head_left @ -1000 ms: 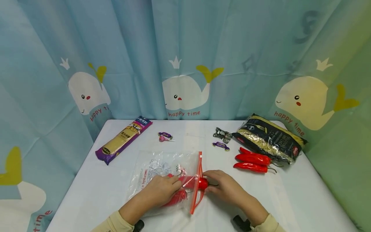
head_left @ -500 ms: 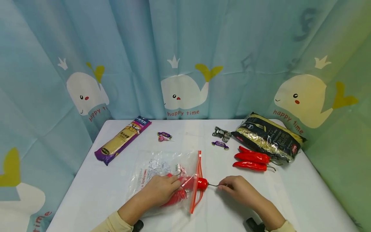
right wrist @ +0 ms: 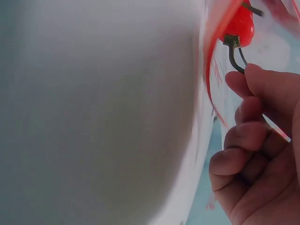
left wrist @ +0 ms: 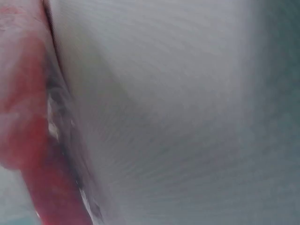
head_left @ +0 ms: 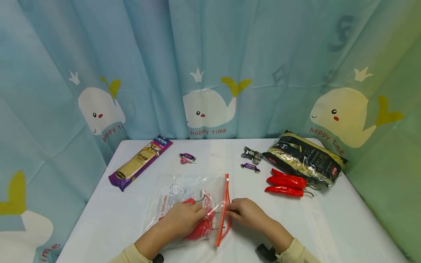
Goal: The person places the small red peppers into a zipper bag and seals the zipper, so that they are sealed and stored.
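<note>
- Mostly hidden, the red chili peppers (head_left: 197, 224) lie inside a clear plastic zip bag with a red seal strip (head_left: 184, 199); the left hand (head_left: 182, 219) covers much of them, so their count cannot be told.
- Blur fills the left wrist view: only a smeared red shape (left wrist: 33, 140) along the left edge against pale grey, and the hand itself cannot be made out there.
- From the head view, the left hand rests curled on top of the bag, pressing it and the peppers down onto the white table (head_left: 108, 215).
- At the bag's mouth, the right hand (head_left: 246, 213) has its fingers curled, touching the red seal strip (head_left: 224, 204); what the fingertips pinch is too small to tell from above.
- Closer in, the right wrist view shows what the head view does not: a glossy red pepper end (right wrist: 240, 26) with a thin, dark, curved stem (right wrist: 233, 56) just inside the bag opening, and the right hand (right wrist: 258, 159) with its fingertip (right wrist: 243, 77) at that stem. The fingers are bent toward the palm.
- Both forearms are cut off at the bottom edge, in cream sleeves.
- Elsewhere, well apart from the bag, lie 3 loose red chili peppers (head_left: 286, 182), a black-and-gold noodle packet (head_left: 304, 157), a long purple-and-yellow packet (head_left: 139, 162) and small wrapped sweets (head_left: 187, 157).
</note>
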